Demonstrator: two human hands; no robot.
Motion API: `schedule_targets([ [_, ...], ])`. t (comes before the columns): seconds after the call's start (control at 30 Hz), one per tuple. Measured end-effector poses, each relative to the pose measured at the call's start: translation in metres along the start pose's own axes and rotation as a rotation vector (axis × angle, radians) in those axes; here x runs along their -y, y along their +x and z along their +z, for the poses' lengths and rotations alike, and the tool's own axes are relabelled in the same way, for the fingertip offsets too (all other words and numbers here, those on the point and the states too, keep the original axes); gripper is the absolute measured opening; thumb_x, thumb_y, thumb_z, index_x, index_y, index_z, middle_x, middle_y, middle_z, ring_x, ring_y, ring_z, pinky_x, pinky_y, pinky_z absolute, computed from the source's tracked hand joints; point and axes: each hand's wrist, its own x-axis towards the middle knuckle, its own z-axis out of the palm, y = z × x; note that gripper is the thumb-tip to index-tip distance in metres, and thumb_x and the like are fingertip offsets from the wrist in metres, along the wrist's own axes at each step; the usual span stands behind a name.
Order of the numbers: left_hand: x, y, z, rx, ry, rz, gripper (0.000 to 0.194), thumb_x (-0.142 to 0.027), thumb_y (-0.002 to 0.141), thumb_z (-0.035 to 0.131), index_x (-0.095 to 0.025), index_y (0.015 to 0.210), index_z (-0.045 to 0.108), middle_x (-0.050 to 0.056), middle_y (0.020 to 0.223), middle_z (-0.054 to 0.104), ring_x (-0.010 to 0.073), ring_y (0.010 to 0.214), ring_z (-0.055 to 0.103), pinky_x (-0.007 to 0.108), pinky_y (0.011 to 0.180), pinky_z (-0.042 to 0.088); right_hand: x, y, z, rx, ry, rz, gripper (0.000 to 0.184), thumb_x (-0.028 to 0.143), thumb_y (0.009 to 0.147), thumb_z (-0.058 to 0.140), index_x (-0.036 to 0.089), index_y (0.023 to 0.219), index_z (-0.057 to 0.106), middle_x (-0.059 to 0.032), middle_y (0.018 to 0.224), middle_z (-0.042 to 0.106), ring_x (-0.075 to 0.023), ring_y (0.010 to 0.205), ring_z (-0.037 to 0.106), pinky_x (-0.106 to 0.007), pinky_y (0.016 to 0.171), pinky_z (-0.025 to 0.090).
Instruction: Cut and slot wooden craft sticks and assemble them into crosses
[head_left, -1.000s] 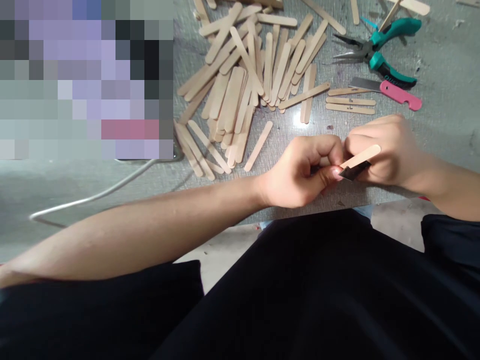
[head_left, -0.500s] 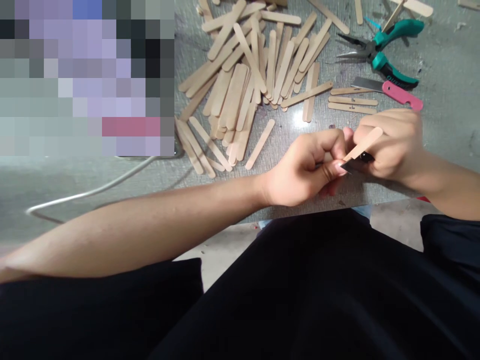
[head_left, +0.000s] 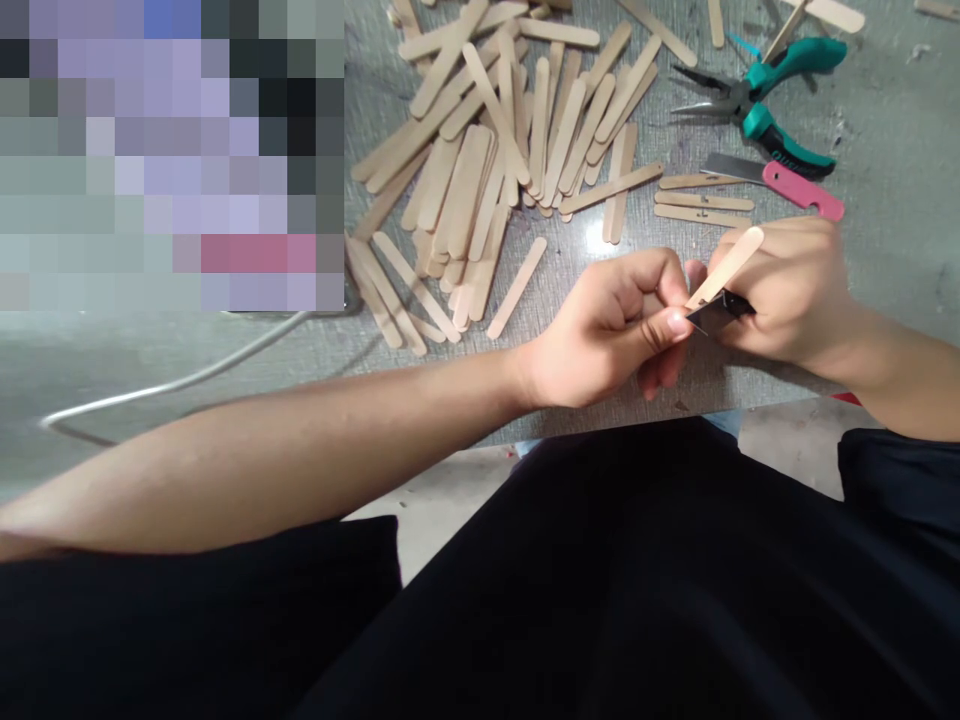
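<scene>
My left hand is closed, pinching a wooden craft stick between thumb and fingers. The stick's free rounded end points up and to the right, in front of my other hand. My right hand is closed around a dark-bladed cutter knife, most of whose handle is hidden in the fist. Its blade lies against the stick, close to my left thumb. Just beyond my right hand lie several narrow sticks, two with small dark marks, beside a pink-handled folding saw.
A heap of craft sticks spreads over the grey table. Teal-handled long-nose pliers lie open at the upper right. A white cable runs along the left side. Pixelation covers the upper left corner.
The free end of the stick has swung upward, now at a steeper tilt. The knife and my right hand have shifted slightly up with it. Both hands keep their hold.
</scene>
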Motion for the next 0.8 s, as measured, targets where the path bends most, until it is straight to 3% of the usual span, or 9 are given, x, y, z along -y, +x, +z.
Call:
schedule_targets([
  [0.13, -0.001, 0.000, 0.001, 0.011, 0.003, -0.019, 0.041, -0.045, 0.108, 0.081, -0.024, 0.097, 0.048, -0.005, 0.066, 0.073, 0.0103, 0.045, 0.068, 0.017, 0.040, 0.052, 0.001, 0.001, -0.001, 0.051, 0.043, 0.055, 0.038, 0.032, 0.104, 0.061, 0.022, 0.069, 0.050, 0.0037, 0.062, 0.048, -0.0109, 0.057, 0.037, -0.031, 0.057, 0.023],
  [0.3, -0.001, 0.000, 0.001, 0.011, 0.028, 0.001, 0.038, -0.044, 0.108, 0.081, -0.023, 0.098, 0.050, -0.005, 0.066, 0.072, 0.0106, 0.047, 0.068, 0.019, 0.043, 0.054, 0.001, 0.004, -0.008, 0.157, 0.140, 0.040, 0.035, 0.033, 0.097, 0.067, 0.022, 0.068, 0.050, 0.0047, 0.061, 0.047, -0.0101, 0.056, 0.037, -0.031, 0.055, 0.023],
  [0.5, -0.004, 0.001, 0.001, 0.028, 0.147, 0.072, 0.034, -0.039, 0.107, 0.082, -0.022, 0.095, 0.056, -0.007, 0.064, 0.060, 0.0069, 0.046, 0.056, 0.020, 0.042, 0.042, 0.001, 0.012, -0.024, 0.409, 0.214, 0.120, 0.033, 0.027, 0.089, 0.063, 0.024, 0.066, 0.040, 0.0045, 0.059, 0.041, -0.0107, 0.057, 0.034, -0.034, 0.060, 0.021],
  [0.63, -0.004, 0.001, -0.001, 0.006, 0.330, 0.187, 0.027, -0.036, 0.108, 0.079, -0.022, 0.094, 0.061, -0.003, 0.068, 0.059, 0.0100, 0.057, 0.056, 0.026, 0.052, 0.045, -0.004, 0.016, -0.032, 0.530, 0.261, 0.086, 0.023, 0.020, 0.083, 0.059, 0.024, 0.068, 0.042, 0.0042, 0.061, 0.042, -0.0114, 0.057, 0.033, -0.033, 0.061, 0.022],
  [0.8, -0.007, -0.002, 0.000, 0.009, 0.469, 0.243, 0.019, -0.033, 0.113, 0.066, -0.023, 0.098, 0.063, 0.000, 0.078, 0.060, 0.0141, 0.068, 0.055, 0.033, 0.065, 0.050, -0.005, 0.018, -0.038, 0.619, 0.339, 0.102, 0.027, 0.014, 0.075, 0.056, 0.025, 0.069, 0.032, 0.0040, 0.060, 0.038, -0.0127, 0.056, 0.033, -0.036, 0.062, 0.021],
])
